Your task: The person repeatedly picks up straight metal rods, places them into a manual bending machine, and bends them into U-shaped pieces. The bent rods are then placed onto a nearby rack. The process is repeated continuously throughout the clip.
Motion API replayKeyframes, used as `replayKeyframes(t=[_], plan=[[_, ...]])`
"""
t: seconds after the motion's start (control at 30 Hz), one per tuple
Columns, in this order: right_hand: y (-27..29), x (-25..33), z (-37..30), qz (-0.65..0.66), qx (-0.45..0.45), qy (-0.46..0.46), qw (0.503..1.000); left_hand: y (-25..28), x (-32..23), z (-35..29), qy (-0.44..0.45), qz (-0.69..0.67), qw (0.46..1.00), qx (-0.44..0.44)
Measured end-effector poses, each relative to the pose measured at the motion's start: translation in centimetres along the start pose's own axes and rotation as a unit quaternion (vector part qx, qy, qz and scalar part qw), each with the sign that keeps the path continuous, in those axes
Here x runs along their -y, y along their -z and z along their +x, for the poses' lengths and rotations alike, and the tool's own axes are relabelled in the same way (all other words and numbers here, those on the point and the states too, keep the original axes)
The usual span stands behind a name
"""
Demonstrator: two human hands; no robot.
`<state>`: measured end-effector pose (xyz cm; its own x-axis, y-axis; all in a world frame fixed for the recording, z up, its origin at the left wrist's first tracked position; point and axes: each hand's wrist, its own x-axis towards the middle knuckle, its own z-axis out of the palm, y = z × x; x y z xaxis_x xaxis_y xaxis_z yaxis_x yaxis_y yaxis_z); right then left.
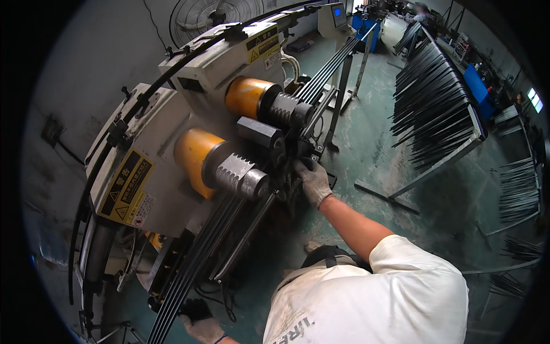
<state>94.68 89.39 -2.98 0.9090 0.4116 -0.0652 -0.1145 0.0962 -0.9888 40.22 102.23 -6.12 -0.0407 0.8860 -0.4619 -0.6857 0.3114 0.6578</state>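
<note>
My right hand (pixel 314 182), in a pale knit glove, reaches to a dark metal fixture (pixel 291 150) between two toothed steel heads. Its fingers are closed at the fixture, and what they hold is hidden. Low at the left, my left hand (pixel 201 324) wears a glove with dark-coated fingers. It is right beside a bundle of long black rods (pixel 182 286), its fingers blending into the dark there. The rods run up under the near toothed head (pixel 240 176). Similar rods (pixel 329 70) extend past the far toothed head (pixel 291 109).
Behind the heads are orange cylinders (pixel 197 157) and a pale machine housing (pixel 154 123) with yellow warning labels. A rack of black rods (pixel 432 97) stands at right on the green floor. A control box (pixel 333 22) is beyond. Another person (pixel 420 12) is far back.
</note>
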Motion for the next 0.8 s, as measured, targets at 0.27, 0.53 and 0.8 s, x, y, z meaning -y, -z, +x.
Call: replayKeyframes(t=[0.27, 0.53, 0.8], plan=[[-3.1, 0.6, 4.8, 0.208, -0.021, -0.079, 0.975, -6.2, -2.1, -2.7, -0.155, 0.056, 0.985, -0.056], [-5.1, 1.1, 8.4, 0.208, 0.026, -0.123, 0.97, -15.5, -8.0, -6.7, -0.375, 0.199, 0.899, -0.103], [-4.9, 6.4, 9.3, 0.144, 0.052, -0.13, 0.98, -25.8, -15.6, -9.5, -0.531, 0.308, 0.783, -0.099]])
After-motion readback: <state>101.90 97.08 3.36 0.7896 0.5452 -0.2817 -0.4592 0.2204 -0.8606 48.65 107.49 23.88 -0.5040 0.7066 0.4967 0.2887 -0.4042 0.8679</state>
